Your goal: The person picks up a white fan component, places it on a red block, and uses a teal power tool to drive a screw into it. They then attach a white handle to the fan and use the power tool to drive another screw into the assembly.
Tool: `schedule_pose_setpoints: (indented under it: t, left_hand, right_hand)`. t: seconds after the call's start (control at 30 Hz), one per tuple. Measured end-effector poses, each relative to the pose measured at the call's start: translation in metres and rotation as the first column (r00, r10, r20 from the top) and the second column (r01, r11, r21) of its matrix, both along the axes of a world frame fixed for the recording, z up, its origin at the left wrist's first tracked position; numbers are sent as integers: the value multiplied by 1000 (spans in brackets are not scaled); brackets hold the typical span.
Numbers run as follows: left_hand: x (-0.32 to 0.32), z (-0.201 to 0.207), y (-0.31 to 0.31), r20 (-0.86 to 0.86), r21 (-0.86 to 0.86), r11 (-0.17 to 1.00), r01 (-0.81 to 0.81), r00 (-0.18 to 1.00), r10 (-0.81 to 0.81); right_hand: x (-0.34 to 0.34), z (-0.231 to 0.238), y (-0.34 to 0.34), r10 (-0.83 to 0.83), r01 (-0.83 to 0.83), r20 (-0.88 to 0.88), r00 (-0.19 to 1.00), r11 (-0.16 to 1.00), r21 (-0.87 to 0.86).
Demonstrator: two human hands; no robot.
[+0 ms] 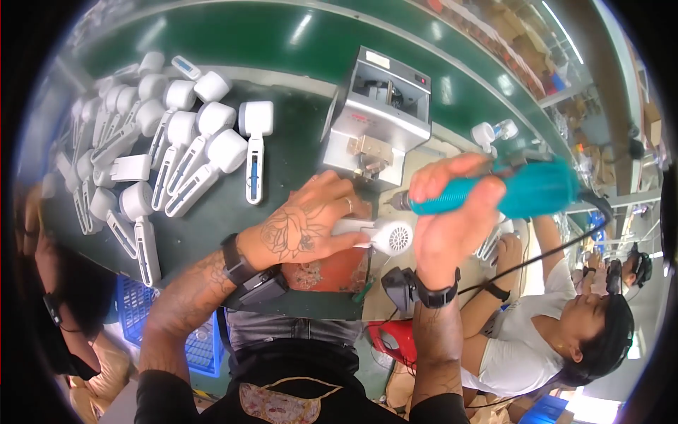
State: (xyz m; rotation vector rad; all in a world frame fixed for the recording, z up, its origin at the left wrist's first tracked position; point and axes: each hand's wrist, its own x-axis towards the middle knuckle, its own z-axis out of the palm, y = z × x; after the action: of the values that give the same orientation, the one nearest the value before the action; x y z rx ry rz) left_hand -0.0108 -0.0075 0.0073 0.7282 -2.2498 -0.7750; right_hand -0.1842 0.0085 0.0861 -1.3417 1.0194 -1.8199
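My left hand (311,219) is closed on a white hair-dryer-shaped housing (393,237), pressing it down over a reddish-brown worn pad (328,274). The housing's round grille faces up, and its handle is partly hidden under my fingers. In my right hand (455,219) is a teal electric screwdriver (522,191), tilted almost level, its metal tip (399,202) pointing left above the housing. A black cord trails from the tool's rear. Just beyond my hands stands a grey metal screw feeder (381,120).
Many similar white housings (180,131) with open handles are heaped at the left; one housing (256,152) lies apart. A blue crate (134,304) stands below the table's left edge. A co-worker (537,325) sits close on the right. A green belt (233,35) runs behind.
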Motion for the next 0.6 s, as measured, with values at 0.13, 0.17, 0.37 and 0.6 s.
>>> schedule_pose_setpoints:
  t: [0.13,0.17,0.37,0.6]
  left_hand:
    - [7,-3,5,16,-33,999,-10,1000,11]
    - [8,-3,5,30,-50,999,-2,1000,4]
    - [9,-4,5,36,-46,999,3,999,-1]
    - [9,-7,5,-9,-22,999,-30,1000,30]
  right_hand:
    - [12,-2,-27,-45,49,-64,997,998,51]
    - [14,-2,-34,-68,76,-139,988,996,51]
    - [17,-27,-53,13,-12,-178,984,1000,6]
    - [23,-24,-31,38,-16,-222,974,995,99]
